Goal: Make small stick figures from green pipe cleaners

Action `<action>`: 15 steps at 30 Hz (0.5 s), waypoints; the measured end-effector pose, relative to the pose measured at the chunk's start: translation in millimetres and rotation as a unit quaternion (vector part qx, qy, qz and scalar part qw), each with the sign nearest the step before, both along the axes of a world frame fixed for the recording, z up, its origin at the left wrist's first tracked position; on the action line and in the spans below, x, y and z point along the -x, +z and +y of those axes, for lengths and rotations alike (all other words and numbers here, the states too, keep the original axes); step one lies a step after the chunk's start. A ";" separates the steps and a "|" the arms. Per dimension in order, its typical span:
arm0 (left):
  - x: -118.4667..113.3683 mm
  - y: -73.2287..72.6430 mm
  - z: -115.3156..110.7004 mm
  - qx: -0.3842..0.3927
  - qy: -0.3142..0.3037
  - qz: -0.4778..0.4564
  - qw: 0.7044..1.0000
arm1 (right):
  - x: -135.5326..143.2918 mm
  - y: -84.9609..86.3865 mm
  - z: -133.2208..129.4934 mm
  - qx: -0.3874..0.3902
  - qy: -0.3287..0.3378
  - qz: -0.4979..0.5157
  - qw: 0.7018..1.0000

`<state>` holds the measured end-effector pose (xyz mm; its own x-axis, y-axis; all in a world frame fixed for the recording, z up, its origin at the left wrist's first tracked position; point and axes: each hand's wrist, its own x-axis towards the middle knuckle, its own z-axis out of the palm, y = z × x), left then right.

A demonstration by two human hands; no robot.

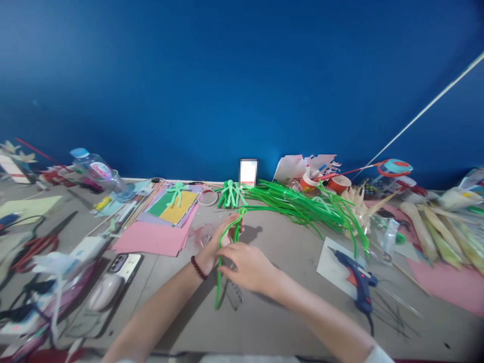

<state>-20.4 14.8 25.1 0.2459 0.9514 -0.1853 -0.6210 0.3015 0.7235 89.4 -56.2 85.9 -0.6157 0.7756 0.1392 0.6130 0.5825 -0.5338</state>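
Note:
Both hands meet near the middle of the table around bright green pipe cleaners (218, 295). My left hand (223, 234) is closed on them, and a small green loop shows above its fingertips. My right hand (247, 264) reaches across from the right, its thumb and fingers pinched round a hanging strand. One long end dangles below the hands toward the table. Just beyond stand several small green pipe cleaner figures (230, 194). To their right lies a large pile of loose green pipe cleaners (298, 201).
Coloured paper sheets (155, 238) lie left, under another green figure (176, 194). A glue gun (357, 280) rests on white paper at right. A phone (248, 172) leans on the blue wall. A bottle (98, 169), scissors (36, 252) and a mouse (106, 292) are at left.

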 end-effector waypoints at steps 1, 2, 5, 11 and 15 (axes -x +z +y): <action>-1.1 3.1 0.5 0.027 -0.019 -0.016 0.999 | -0.6 1.2 -0.9 -0.018 0.007 -0.003 1.000; -2.5 6.2 1.7 0.049 -0.036 -0.029 0.998 | -2.1 2.4 -1.2 -0.034 0.006 -0.001 0.999; -6.5 13.1 5.1 0.095 -0.097 -0.058 0.989 | -11.2 4.3 -1.0 -0.065 -0.055 0.040 0.996; -10.4 13.9 -7.8 0.097 -0.098 -0.062 0.989 | -38.4 2.6 -4.1 -0.047 -0.168 0.155 0.972; -9.1 13.9 -20.6 0.146 -0.050 -0.058 0.986 | -59.5 1.9 -19.1 -0.021 -0.191 0.144 0.971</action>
